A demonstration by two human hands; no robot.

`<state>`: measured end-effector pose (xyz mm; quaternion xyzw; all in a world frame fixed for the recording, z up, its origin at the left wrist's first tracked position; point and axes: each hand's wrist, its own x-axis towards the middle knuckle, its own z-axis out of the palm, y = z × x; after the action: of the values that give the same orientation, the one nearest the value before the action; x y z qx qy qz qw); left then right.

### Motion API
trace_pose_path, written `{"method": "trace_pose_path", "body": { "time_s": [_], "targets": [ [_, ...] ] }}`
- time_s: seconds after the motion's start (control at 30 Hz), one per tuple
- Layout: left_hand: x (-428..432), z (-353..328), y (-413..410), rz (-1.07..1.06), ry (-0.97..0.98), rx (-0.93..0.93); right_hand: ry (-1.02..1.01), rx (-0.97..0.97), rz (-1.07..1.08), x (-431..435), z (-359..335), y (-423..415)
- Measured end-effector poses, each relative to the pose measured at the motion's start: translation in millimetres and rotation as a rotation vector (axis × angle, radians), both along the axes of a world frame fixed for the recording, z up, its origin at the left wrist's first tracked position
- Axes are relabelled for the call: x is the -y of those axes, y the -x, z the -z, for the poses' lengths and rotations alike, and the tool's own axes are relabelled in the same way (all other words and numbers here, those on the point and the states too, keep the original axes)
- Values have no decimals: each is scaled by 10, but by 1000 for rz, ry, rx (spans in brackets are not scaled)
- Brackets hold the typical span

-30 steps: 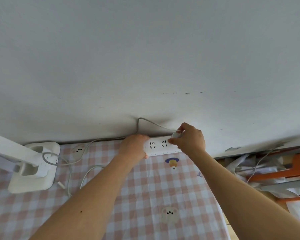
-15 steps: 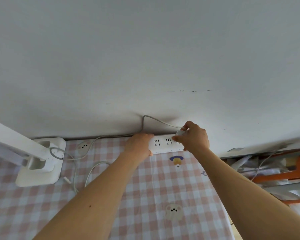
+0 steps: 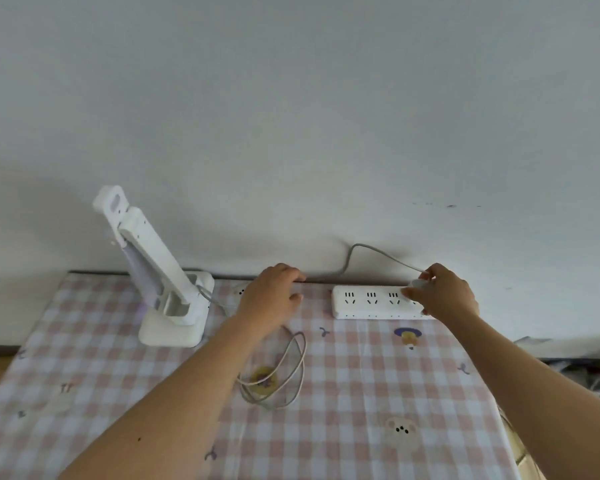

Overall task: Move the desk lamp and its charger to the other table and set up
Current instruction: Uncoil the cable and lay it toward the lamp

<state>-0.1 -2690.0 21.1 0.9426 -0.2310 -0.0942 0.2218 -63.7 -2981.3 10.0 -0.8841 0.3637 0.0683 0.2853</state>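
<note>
While right grip [image 3: 444, 296] pinches the white charger [image 3: 417, 283] over the end of the power strip [image 3: 368, 303] | left grip [image 3: 271, 299] curled at the far edge of the table [image 3: 361, 403], hold unclear | desk lamp [image 3: 168, 289] upright left of it | cable [image 3: 293, 368] coiled beside its forearm

A table covered with a pink-and-white checked tablecloth [image 3: 361, 393] printed with small cartoon figures fills the lower half of the frame, its far edge against the wall. Left of centre stands a white desk lamp [image 3: 168, 327], its arm tilted back. A loose grey cable coil [image 3: 298, 372] lies mid-frame. Right of centre, along the wall, lies a white power strip [image 3: 361, 303], with a white plug [image 3: 417, 283] at its right end.
</note>
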Motion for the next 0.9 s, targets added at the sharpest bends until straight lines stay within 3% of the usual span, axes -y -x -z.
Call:
{"method": "trace_pose_path", "body": {
  "time_s": [0.1, 0.23, 0.33, 0.53, 0.73, 0.9],
  "targets": [
    [-252, -86, 15, -50, 41, -5, -27, 119, 55, -96, 12, 105],
    [-447, -85, 88, -84, 92, -7, 17, 515, 279, -386, 30, 336],
    [-539, -17, 172, -92, 72, -66, 20, 591, 343, -613, 54, 494],
    [-663, 229, 467, -12, -122, -129, -149, 438, 250, -951, 121, 541],
    [-735, 311, 579, -104, -191, 17, -378, -10, -166, -1407, 146, 483],
    [-814, 291, 546, -156, -423, 94, -489, -136, -255, -1764, 212, 409]
  ]
}}
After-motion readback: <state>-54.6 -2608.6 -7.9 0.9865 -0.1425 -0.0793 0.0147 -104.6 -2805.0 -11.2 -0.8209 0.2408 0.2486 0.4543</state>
